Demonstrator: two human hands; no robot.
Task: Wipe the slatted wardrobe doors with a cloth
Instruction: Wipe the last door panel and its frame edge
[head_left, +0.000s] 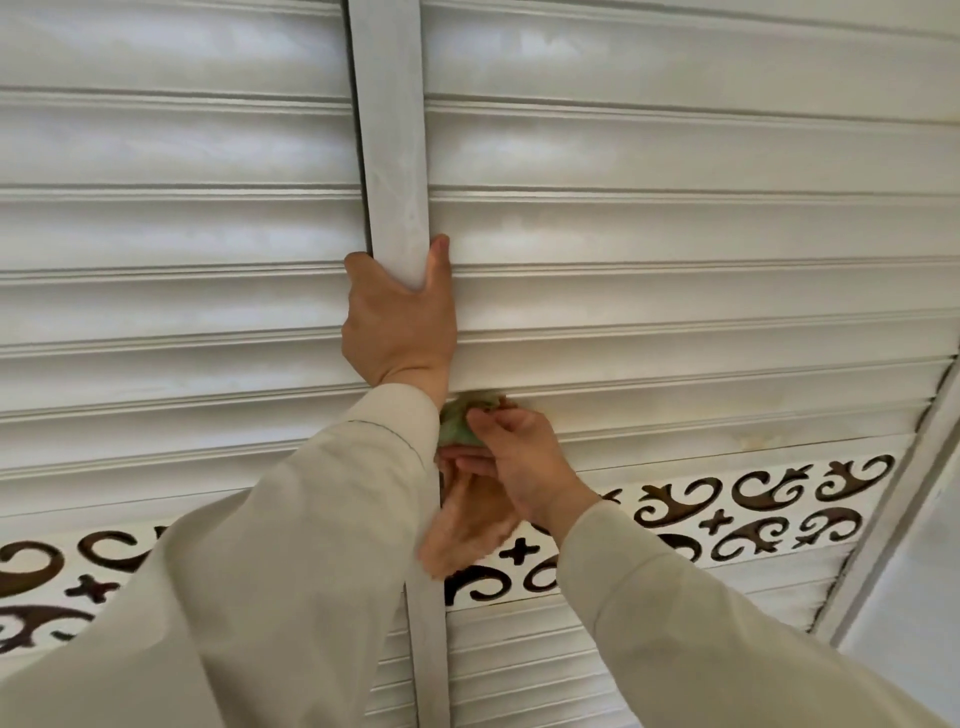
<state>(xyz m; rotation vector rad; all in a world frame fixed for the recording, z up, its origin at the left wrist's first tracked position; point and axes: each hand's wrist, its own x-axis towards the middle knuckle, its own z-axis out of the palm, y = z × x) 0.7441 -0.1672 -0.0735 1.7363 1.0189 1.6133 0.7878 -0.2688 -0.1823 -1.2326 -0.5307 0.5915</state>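
A plain white wall (914, 597) is seen at bottom rt. It is met by a white corner trim (893, 499), set on a slant.

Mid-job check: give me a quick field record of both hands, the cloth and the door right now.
left hand: grip around the door's vertical frame edge, thumb on the slat side
right hand: pinches the green cloth
cloth: bunched, pressed to a slat of the right door, beside the frame edge
decorative band: cut-out scroll pattern, just below the cloth
sleeves: light beige, both arms raised
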